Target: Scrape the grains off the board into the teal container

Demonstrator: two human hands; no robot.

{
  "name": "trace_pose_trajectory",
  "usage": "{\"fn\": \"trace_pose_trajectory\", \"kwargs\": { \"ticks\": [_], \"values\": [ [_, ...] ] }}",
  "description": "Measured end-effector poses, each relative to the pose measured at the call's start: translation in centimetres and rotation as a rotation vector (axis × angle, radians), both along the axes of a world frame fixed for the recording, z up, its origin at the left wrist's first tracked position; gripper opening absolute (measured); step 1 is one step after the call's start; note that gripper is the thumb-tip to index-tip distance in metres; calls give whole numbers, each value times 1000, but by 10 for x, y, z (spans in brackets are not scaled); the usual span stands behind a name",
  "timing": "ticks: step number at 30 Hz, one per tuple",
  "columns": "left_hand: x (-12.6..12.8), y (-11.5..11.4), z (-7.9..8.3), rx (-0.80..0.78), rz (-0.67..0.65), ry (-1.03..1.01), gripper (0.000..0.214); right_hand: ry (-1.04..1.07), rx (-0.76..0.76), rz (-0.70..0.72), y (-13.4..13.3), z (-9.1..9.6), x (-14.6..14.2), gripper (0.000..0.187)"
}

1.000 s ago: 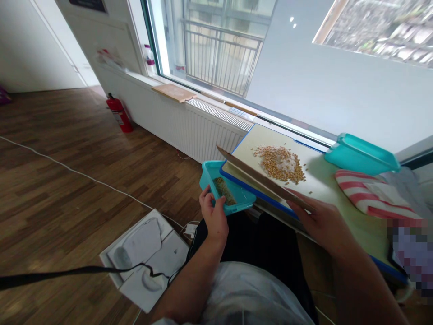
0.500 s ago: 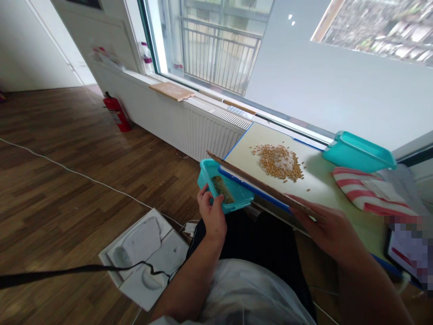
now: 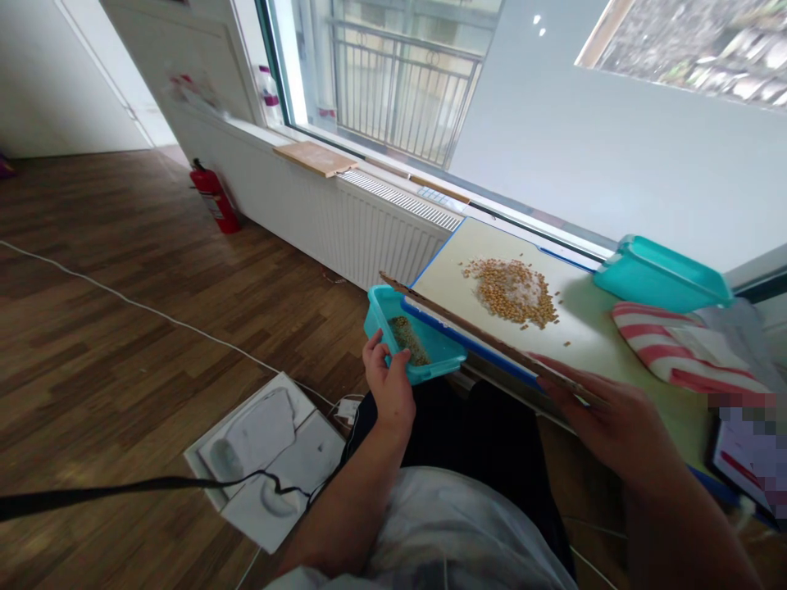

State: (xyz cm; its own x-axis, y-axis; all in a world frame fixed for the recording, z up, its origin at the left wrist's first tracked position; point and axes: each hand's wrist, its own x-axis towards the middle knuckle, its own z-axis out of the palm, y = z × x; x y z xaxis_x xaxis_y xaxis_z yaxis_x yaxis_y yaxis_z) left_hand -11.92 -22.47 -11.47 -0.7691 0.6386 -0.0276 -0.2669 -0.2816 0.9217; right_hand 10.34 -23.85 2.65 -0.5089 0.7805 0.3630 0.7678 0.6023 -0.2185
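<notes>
My left hand (image 3: pixel 389 378) grips the near rim of a turquoise plastic tub (image 3: pixel 443 347), its fingers closed on the wall. Some mixed grains (image 3: pixel 408 338) lie in the tub's bottom. The tub sits just below the table's edge. My right hand (image 3: pixel 606 414) is closed on one end of a thin brown board (image 3: pixel 473 324), seen nearly edge-on, along the table's near side. The board's far end reaches over the tub. A pile of yellow corn kernels mixed with white grains (image 3: pixel 516 291) lies on the pale table (image 3: pixel 590 344) beyond the board.
A second turquoise tub (image 3: pixel 667 274), a red-striped cloth (image 3: pixel 670 344) and a tablet (image 3: pixel 747 455) are on the table's right. A radiator (image 3: pixel 381 229) runs under the window. On the floor are a white box (image 3: pixel 270 459), a cable (image 3: pixel 153 311) and a fire extinguisher (image 3: pixel 214 197).
The whole view has shifted slightly, so things appear a little farther right. Both hands keep their holds, with the tub and the board in nearly the same places.
</notes>
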Motion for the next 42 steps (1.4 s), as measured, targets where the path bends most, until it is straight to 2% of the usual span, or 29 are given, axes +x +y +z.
{"fn": "trace_pose_trajectory", "kwargs": {
  "ticks": [3,10,14,23,29,38,42],
  "values": [
    [-1,0,0,-7,0,15,15,-4,28,-18,3,-3,2,34],
    [-2,-2,0,-2,-2,58,14,-93,-29,27,-3,-2,4,35],
    [-3,-2,1,-7,0,45,14,-75,-8,-24,-5,0,4,34],
    [-4,-1,2,-27,6,41,14,-62,-137,-78,-14,-4,18,37],
    [-5,-2,1,-20,0,57,15,-15,-76,-140,-17,-4,23,33],
    [-6,-2,3,-11,-8,73,16,-61,-87,-106,-18,0,24,35],
    [-6,-2,4,-22,-6,60,15,1,-32,-167,-19,-1,22,34]
  ]
}}
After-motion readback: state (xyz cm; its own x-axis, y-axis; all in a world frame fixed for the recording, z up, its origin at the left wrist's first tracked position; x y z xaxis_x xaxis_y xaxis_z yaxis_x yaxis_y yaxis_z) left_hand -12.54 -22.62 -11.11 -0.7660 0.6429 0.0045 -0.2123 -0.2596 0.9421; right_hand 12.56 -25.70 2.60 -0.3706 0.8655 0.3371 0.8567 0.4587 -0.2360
